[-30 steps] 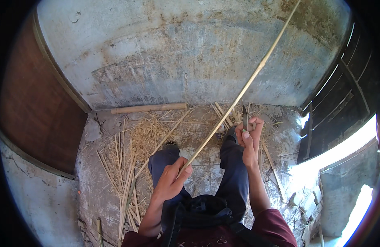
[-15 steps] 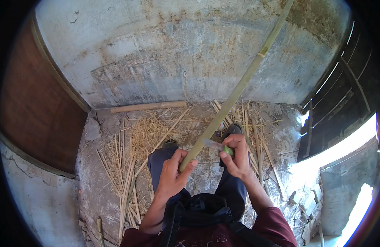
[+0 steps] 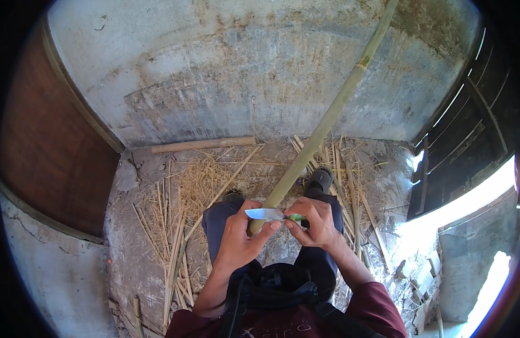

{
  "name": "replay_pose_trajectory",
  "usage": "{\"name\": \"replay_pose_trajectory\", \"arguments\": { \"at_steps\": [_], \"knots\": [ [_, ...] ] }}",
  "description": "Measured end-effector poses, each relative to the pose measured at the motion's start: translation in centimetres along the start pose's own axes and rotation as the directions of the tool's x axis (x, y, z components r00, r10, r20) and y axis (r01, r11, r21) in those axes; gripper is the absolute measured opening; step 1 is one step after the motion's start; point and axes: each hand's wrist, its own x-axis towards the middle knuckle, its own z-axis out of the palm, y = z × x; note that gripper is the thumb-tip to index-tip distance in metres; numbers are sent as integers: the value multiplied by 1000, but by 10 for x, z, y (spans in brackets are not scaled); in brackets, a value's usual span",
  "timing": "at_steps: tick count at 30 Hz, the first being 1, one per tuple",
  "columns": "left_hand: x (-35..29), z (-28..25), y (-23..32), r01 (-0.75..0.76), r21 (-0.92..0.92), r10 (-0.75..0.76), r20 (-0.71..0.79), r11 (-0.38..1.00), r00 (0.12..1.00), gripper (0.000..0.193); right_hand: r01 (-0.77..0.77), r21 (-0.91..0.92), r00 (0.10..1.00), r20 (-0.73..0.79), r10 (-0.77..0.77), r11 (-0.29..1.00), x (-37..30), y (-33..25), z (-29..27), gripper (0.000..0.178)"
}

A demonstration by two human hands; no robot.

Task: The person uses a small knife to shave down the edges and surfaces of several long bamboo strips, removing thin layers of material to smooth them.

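Observation:
A long green bamboo pole (image 3: 319, 134) slants from between my knees up to the far right, past the top edge of the view. My left hand (image 3: 240, 234) is closed around its near end. In my right hand (image 3: 317, 224) is a knife (image 3: 265, 214) with a green handle, gripped between thumb and fingers. Its blade points left and lies across the pole, just above the near end and beside my left thumb. Whether the edge bites into the bamboo I cannot tell.
Pale shavings (image 3: 201, 183) and thin split strips (image 3: 172, 242) cover the floor at left. More strips (image 3: 355, 208) lie beyond my right foot. A cut bamboo length (image 3: 203, 145) rests along the stained wall (image 3: 215, 84). A brown panel (image 3: 57, 129) stands left; dark boards (image 3: 468, 129) stand right.
My right hand has moved left and slightly down, bringing the knife blade over the pole's near end. The hands are now close together. The pole has shifted slightly.

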Motion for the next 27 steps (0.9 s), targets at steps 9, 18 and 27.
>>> {"name": "replay_pose_trajectory", "arguments": {
  "at_steps": [9,18,27],
  "knots": [
    [4,3,-3,-132,31,134,-80,991,988,31,61,-2,998,15,-61,998,-4,4,5,31],
    [1,2,-3,-60,10,60,-72,998,996,22,93,-16,995,27,-92,996,-2,2,2,31],
    [0,4,-2,-72,8,72,-66,997,995,21,112,-39,994,5,-112,993,-4,0,0,34]
  ]
}}
